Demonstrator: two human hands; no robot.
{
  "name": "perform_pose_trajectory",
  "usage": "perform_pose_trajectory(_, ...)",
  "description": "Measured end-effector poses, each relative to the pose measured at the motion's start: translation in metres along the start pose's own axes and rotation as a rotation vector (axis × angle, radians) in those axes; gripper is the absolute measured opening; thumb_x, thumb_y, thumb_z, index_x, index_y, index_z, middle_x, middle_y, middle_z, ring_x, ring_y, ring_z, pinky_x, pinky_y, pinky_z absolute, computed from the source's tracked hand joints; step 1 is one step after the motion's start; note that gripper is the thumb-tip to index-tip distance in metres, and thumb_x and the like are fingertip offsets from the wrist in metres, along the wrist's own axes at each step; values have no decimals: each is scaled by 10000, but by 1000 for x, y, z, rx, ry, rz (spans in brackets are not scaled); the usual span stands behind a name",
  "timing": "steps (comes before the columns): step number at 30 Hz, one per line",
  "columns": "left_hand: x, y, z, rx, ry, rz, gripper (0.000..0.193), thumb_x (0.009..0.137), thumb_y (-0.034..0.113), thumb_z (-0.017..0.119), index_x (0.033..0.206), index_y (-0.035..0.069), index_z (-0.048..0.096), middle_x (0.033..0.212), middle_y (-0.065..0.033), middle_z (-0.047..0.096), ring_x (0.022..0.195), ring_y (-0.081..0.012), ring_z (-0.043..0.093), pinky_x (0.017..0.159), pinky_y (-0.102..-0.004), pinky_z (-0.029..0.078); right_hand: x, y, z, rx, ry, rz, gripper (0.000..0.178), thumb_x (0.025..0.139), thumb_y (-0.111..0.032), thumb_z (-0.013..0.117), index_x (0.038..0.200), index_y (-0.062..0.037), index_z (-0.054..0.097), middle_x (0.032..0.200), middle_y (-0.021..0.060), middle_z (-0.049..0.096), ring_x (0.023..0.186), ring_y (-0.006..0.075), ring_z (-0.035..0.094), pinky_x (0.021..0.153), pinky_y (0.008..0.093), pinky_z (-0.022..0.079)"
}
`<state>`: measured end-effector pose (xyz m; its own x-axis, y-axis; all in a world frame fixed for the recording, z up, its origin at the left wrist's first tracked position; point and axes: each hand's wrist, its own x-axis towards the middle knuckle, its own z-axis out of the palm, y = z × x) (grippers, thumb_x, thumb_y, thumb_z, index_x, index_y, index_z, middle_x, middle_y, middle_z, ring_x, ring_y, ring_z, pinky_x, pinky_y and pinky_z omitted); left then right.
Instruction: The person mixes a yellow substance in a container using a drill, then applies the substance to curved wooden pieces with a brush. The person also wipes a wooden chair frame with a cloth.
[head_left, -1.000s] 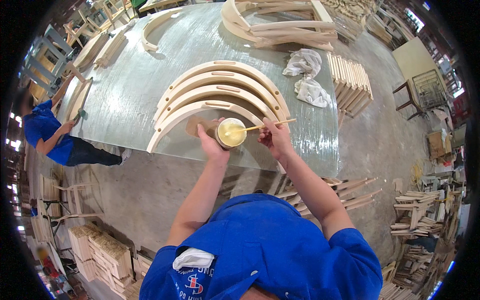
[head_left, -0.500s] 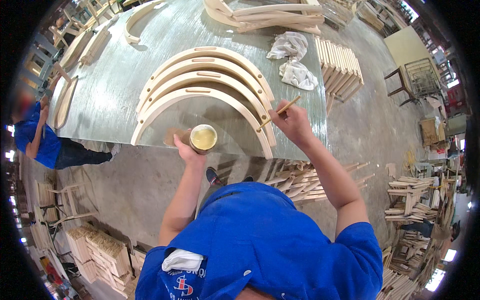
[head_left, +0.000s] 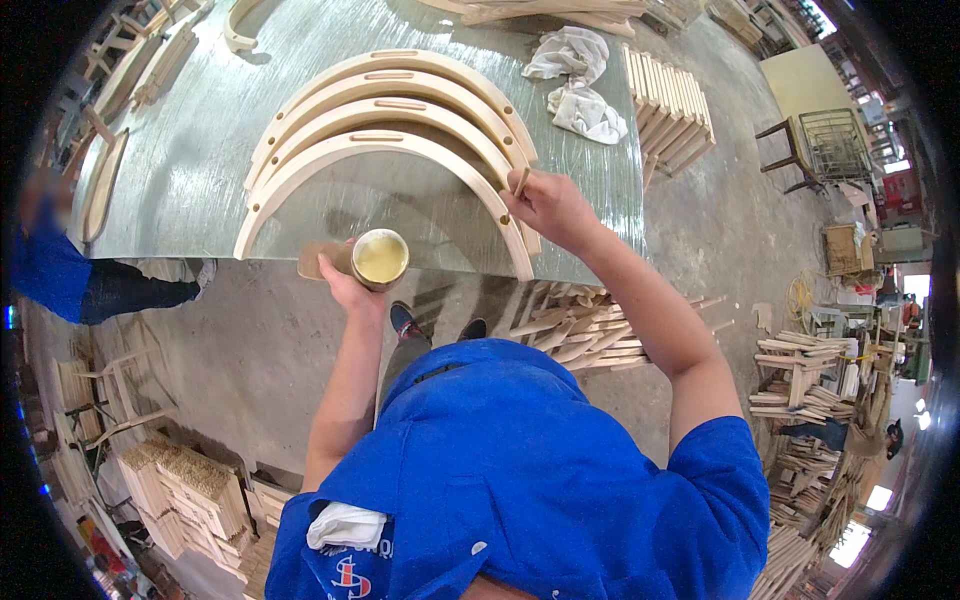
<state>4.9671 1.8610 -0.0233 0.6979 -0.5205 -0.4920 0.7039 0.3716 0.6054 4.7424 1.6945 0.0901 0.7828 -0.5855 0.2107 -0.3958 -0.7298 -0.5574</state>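
Several pale, curved wooden rails [head_left: 376,147] lie nested one behind another near the table's front edge. Each has a long slot at its crown, and dark round holes show near the ends. My left hand [head_left: 350,290] is closed around a round cup [head_left: 380,258] of yellowish liquid, just in front of the nearest rail. Beside that hand, a flat brown piece [head_left: 312,262] sits at the table edge; whether the fingers touch it I cannot tell. My right hand [head_left: 555,210] pinches a thin wooden stick [head_left: 521,180] over the right ends of the rails. The stick's lower tip is hard to make out.
The film-covered table [head_left: 180,215] also bears crumpled white cloths [head_left: 587,112] at right. Slatted wooden pieces [head_left: 665,110] stand stacked beyond its right edge. Turned wooden parts [head_left: 580,330] are heaped below. A co-worker in blue [head_left: 50,275] stands at the left.
The view has shifted, so the table and rails sit higher and further left. My right hand has come closer to the rails' right ends, the stick now tilted more upright. The cup stays in my left hand.
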Motion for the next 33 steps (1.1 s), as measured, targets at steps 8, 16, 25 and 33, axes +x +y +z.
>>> perform_pose_trajectory(8, -10, 4, 7, 22, 39, -10, 551, 924, 488, 280, 1082, -11, 452, 1056, -140, 552, 1027, -281, 540, 876, -424, 460, 2, -1, -1, 31, -14, -3, 144, 836, -198, 572, 837, -66, 516, 700, 144, 577, 661, 337, 586, 588, 407, 472)
perform_pose_trajectory(16, -11, 2, 11, 40, -20, 1, 561, 922, 495, 266, 1083, -8, 457, 1055, -159, 579, 1025, -283, 549, 892, -419, 448, 4, -1, 3, -25, 57, -81, 176, 830, -172, 588, 772, -40, 486, 630, 141, 525, 593, 311, 558, 550, 381, 438)
perform_pose_trajectory(25, -11, -2, 27, 30, -70, -12, 543, 918, 500, 280, 1048, 5, 461, 1036, -161, 581, 1002, -282, 552, 889, -417, 447, 5, -4, 3, 32, 34, -111, 178, 828, -167, 584, 769, -34, 481, 646, 146, 526, 604, 323, 550, 556, 389, 432)
perform_pose_trajectory(33, -7, -5, 50, 0, -156, -88, 528, 921, 499, 288, 1027, 7, 447, 1028, -173, 564, 986, -295, 548, 890, -414, 448, 5, -16, -12, 90, 82, -15, 204, 823, -196, 600, 743, -35, 505, 621, 140, 547, 594, 325, 561, 550, 390, 441)
